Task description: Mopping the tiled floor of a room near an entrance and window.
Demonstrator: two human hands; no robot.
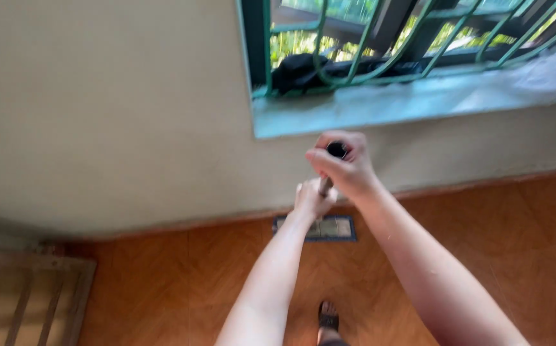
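Your mop handle (326, 184) stands upright, its flat head (316, 228) on the floor against the wall below the window sill (380, 106). Your right hand (345, 165) clenches the handle's top; your left hand (311, 198) grips it lower. Push harder and the head could scuff the wall. One mop, two hands, one sandalled foot (328, 318).

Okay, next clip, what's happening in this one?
A person stands on an orange-brown tiled floor and holds a flat mop by its handle with both bare hands. The right hand grips the top end of the handle, and the left hand grips it just below. The mop head lies flat on the floor against the foot of the cream wall, under a window with a green grille. A sandalled foot shows at the bottom edge.
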